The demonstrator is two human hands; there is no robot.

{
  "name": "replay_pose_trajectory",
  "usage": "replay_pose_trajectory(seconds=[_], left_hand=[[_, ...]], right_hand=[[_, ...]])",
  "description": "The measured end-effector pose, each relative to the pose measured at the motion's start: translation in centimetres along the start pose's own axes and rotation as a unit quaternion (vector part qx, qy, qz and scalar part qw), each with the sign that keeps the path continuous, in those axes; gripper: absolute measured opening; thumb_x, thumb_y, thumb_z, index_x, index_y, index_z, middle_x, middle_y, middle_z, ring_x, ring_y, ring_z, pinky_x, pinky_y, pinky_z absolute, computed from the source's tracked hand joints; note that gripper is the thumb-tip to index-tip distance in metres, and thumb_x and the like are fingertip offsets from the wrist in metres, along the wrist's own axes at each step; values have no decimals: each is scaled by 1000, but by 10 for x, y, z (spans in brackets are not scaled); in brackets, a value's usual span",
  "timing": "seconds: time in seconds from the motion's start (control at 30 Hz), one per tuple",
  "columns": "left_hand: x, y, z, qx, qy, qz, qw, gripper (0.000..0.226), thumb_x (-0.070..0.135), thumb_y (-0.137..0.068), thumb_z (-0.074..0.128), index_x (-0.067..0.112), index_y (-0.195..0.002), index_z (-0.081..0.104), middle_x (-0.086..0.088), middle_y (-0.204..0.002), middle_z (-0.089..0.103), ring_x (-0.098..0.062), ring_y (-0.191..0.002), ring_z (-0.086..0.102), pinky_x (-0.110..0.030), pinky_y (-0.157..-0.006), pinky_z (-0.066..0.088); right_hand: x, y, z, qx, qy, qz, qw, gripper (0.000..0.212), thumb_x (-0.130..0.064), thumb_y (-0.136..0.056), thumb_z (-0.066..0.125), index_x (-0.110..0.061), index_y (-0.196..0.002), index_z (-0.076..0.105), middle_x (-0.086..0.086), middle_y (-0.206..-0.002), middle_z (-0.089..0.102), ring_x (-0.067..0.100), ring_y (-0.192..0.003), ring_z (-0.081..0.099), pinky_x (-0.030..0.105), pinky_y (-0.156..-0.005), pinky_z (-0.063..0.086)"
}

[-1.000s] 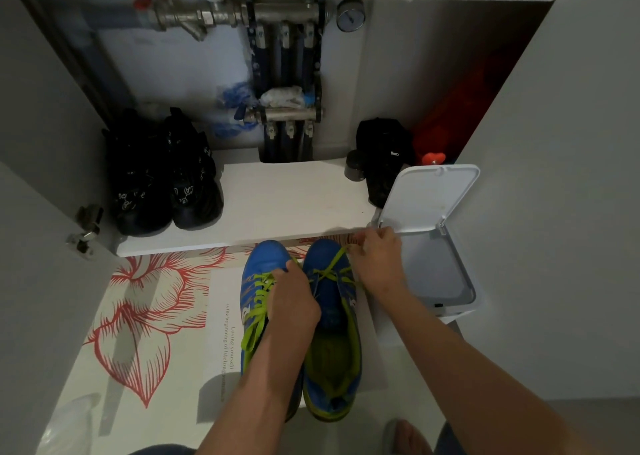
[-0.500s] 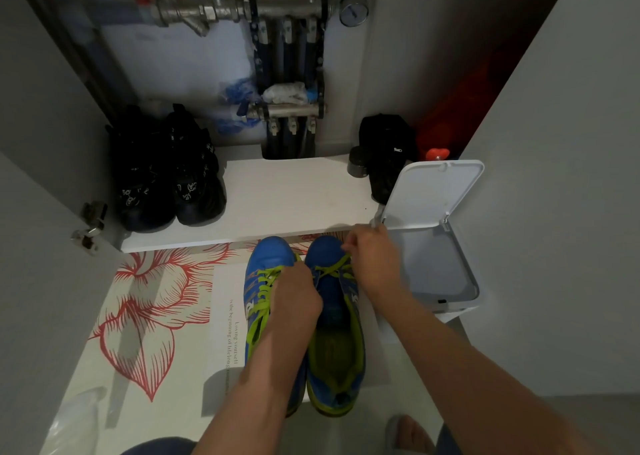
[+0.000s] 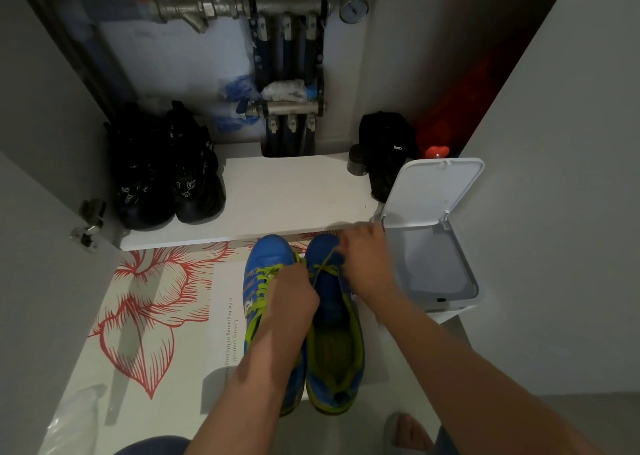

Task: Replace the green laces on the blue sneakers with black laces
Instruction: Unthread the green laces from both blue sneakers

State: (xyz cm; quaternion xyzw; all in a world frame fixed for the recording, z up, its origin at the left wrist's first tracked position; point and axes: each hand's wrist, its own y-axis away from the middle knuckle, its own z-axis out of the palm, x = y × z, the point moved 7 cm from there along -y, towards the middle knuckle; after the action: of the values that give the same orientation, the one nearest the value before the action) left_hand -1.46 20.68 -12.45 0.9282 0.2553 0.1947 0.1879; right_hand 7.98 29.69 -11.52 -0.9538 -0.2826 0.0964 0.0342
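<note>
Two blue sneakers stand side by side on the floor mat, toes pointing away from me. The left sneaker (image 3: 268, 257) is fully threaded with its green lace (image 3: 265, 283). The right sneaker (image 3: 334, 333) has a green lace (image 3: 327, 269) only near the toe, and its opening shows a green lining. My left hand (image 3: 289, 297) lies between the two shoes, fingers curled at the right sneaker's lace. My right hand (image 3: 367, 258) pinches the green lace at the toe end of the right sneaker. No black laces are in sight.
A white bin (image 3: 434, 257) with its lid raised stands just right of the shoes. A pair of black shoes (image 3: 166, 177) sits on the white cupboard shelf (image 3: 287, 194), pipes behind, a black bag (image 3: 388, 149) at the right. Floral mat (image 3: 149, 302) covers the floor; my foot (image 3: 408, 430) is bottom right.
My right hand has drawn in from the bin's edge toward the toe of the right sneaker, and fewer green crossings show on that shoe. My left hand has stayed put.
</note>
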Motion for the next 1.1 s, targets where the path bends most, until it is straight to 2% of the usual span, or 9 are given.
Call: replay_pose_trajectory(seconds=[0.13, 0.23, 0.43, 0.67, 0.77, 0.83, 0.9, 1.0, 1.1], left_hand=[[1, -1, -1, -13, 8, 2, 1000, 18, 11, -91, 53, 2, -103, 62, -14, -115, 64, -22, -106, 61, -22, -69, 41], [1, -4, -1, -11, 5, 3, 1000, 12, 12, -90, 55, 4, -96, 62, -13, -114, 64, -21, -106, 61, -18, -57, 36], [2, -3, -1, -11, -6, 4, 1000, 23, 14, -89, 57, 3, -109, 61, -12, -112, 65, -21, -103, 61, -24, -78, 46], [1, -2, -2, -12, 7, 8, 1000, 23, 10, -89, 55, 0, -109, 61, -15, -112, 65, -23, -103, 62, -25, -78, 48], [1, -1, -3, -15, 9, 14, 1000, 12, 10, -90, 55, 6, -98, 61, -14, -111, 65, -23, -103, 62, -19, -58, 40], [1, -3, -2, -16, 9, 14, 1000, 6, 11, -90, 55, 7, -85, 58, -13, -112, 65, -22, -104, 62, -17, -52, 33], [1, -4, -1, -17, 8, 8, 1000, 11, 11, -90, 55, 8, -80, 55, -12, -112, 64, -21, -104, 61, -15, -52, 32], [2, -5, -2, -5, 3, 6, 1000, 20, 13, -90, 56, 4, -108, 60, -12, -113, 64, -21, -104, 61, -20, -73, 45], [1, -8, 2, -15, -11, 5, 1000, 24, 13, -90, 56, 3, -111, 59, -11, -114, 64, -20, -105, 61, -23, -77, 45]], right_hand=[[49, 6, -45, 192, -202, 207, 938, 17, 5, -87, 47, -2, -100, 57, 16, -102, 57, 30, -101, 46, 39, -84, 41], [27, -3, -34, 89, -190, 101, 972, 30, 2, -83, 52, -9, -110, 58, 12, -117, 50, 30, -111, 39, 28, -93, 28], [-13, 14, 25, -136, -87, -62, 985, 27, -33, -81, 68, -17, -103, 63, 3, -123, 42, 24, -116, 31, 29, -92, 24], [4, -5, -4, -3, 26, -5, 1000, 19, -14, -93, 44, -12, -104, 59, 6, -113, 55, 24, -110, 42, 29, -91, 31], [38, -2, -33, 120, -84, 165, 975, 17, -11, -94, 47, -2, -104, 57, 14, -109, 56, 29, -107, 42, 33, -90, 34], [39, -2, -38, 149, -167, 180, 958, 14, -7, -94, 48, 0, -103, 56, 16, -109, 55, 31, -107, 41, 31, -91, 31], [19, -7, -30, 91, -209, 95, 969, 15, -10, -91, 55, -4, -105, 57, 12, -112, 53, 29, -109, 39, 28, -93, 27], [-10, -1, 4, -76, -135, -30, 987, 27, -26, -86, 63, -13, -110, 59, 6, -118, 51, 25, -115, 36, 28, -95, 25], [-18, 10, 27, -153, -61, -53, 985, 30, -26, -85, 64, -13, -111, 58, 5, -123, 48, 24, -118, 34, 30, -96, 30]])
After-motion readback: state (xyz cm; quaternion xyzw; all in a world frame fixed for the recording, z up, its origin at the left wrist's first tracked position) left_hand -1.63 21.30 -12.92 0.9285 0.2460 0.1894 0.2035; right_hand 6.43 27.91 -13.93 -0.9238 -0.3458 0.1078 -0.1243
